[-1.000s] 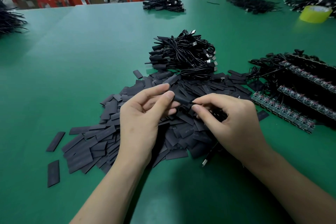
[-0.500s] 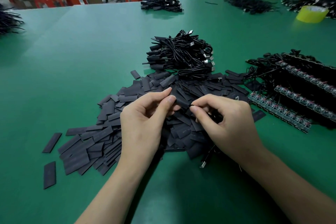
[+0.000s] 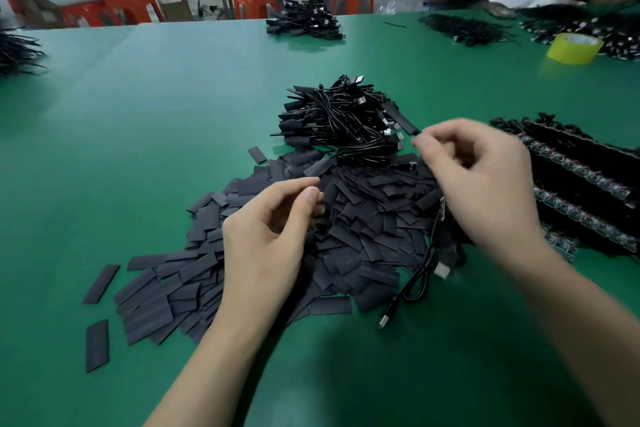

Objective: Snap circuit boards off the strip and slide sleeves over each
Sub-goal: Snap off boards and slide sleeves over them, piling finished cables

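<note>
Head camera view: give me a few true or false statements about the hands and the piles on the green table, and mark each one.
1. The left hand holds a circuit board strip. False: it holds nothing visible and hovers over the loose sleeves.
2. A yellow tape roll sits at the far right of the table. True.
3. The circuit board strips lie left of the loose sleeves. False: they lie on the right.
4. The right hand pinches a black sleeved piece beside the cable pile. True, though the hand is blurred.

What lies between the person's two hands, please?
In the head view, the heap of flat black sleeves lies between the left hand and the right hand, which pinches a sleeved piece.
</note>
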